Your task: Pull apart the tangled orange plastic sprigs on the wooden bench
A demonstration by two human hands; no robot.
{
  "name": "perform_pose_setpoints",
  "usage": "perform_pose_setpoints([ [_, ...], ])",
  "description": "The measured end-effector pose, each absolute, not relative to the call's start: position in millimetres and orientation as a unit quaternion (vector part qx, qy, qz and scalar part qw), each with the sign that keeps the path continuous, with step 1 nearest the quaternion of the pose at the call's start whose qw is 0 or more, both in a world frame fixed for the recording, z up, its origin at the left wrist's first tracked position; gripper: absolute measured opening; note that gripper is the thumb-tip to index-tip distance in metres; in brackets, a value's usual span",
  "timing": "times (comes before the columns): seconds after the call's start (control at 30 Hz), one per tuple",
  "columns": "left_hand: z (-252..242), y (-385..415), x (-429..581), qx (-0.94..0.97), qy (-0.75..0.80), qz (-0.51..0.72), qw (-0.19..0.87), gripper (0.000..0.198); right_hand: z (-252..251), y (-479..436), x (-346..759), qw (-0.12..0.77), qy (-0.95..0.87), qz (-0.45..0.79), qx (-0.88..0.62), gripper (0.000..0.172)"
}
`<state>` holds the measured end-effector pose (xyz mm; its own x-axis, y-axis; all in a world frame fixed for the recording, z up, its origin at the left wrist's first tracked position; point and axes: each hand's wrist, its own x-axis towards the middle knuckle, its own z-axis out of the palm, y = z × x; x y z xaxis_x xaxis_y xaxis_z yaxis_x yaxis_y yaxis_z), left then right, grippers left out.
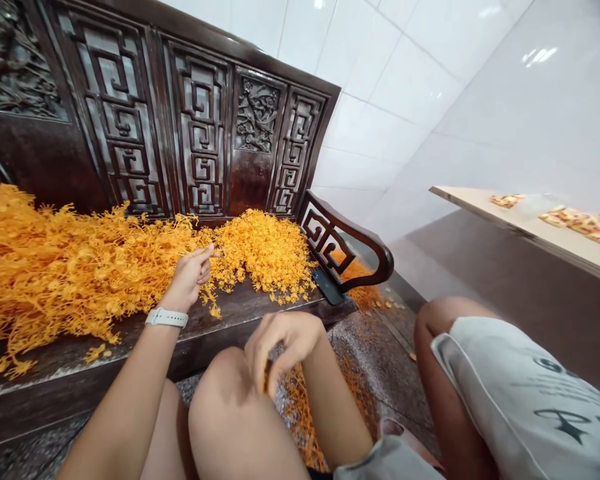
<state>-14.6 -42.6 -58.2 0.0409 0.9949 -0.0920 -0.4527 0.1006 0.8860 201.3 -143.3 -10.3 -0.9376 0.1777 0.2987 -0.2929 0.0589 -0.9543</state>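
Note:
A big heap of orange plastic sprigs (pixel 65 267) covers the seat of a dark carved wooden bench (pixel 260 313). My left hand (pixel 190 277), with a white watch band on its wrist, reaches into the heap and pinches a sprig between thumb and fingers. My right hand (pixel 280 347) hangs over my knee with the fingers curled down, pinching a small orange piece. More orange bits (pixel 300 413) lie on the floor below that hand.
A dark phone (pixel 327 287) lies on the bench's right end by the armrest (pixel 350 247). Another person's knee and grey shorts (pixel 505 393) are at the right. A pale board (pixel 530 227) with coloured packets stands at the far right. White tiled walls stand behind.

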Motion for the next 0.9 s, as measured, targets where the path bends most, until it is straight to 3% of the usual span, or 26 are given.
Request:
perform_pose_setpoints([
  [0.03, -58.6, -42.8, -14.7, 0.352, 0.390, 0.572, 0.630, 0.036, -11.6, -136.3, 203.8, 0.192, -0.687, 0.698, 0.059, 0.030],
  [0.1, -58.8, -42.9, -15.3, 0.354, 0.388, 0.571, 0.631, 0.035, -16.2, -119.5, 203.4, 0.347, -0.590, 0.729, 0.022, 0.031],
  [0.17, -58.4, -42.7, -16.3, 0.353, 0.380, 0.572, 0.635, 0.033, -23.0, -104.3, 196.9, 0.540, -0.419, 0.725, -0.084, 0.024],
  [0.23, -57.3, -42.5, -17.0, 0.349, 0.375, 0.576, 0.637, 0.032, -31.1, -97.4, 186.4, 0.619, -0.244, 0.727, -0.169, 0.013],
  [0.33, -54.3, -43.2, -16.3, 0.337, 0.370, 0.583, 0.640, 0.030, -46.9, -106.8, 168.3, 0.588, -0.094, 0.778, -0.202, 0.013],
  [0.57, -36.8, -52.0, -13.7, 0.235, 0.242, 0.652, 0.678, 0.033, -91.3, -138.2, 135.8, 0.461, -0.106, 0.856, -0.206, 0.013],
  [0.73, -28.4, -58.5, -16.2, 0.180, 0.156, 0.687, 0.686, 0.039, -90.3, -136.6, 129.4, 0.448, -0.145, 0.850, -0.235, 0.032],
  [0.9, -25.2, -63.5, -20.4, 0.192, 0.161, 0.681, 0.688, 0.046, -83.6, -135.6, 126.2, 0.473, -0.136, 0.835, -0.244, 0.032],
])
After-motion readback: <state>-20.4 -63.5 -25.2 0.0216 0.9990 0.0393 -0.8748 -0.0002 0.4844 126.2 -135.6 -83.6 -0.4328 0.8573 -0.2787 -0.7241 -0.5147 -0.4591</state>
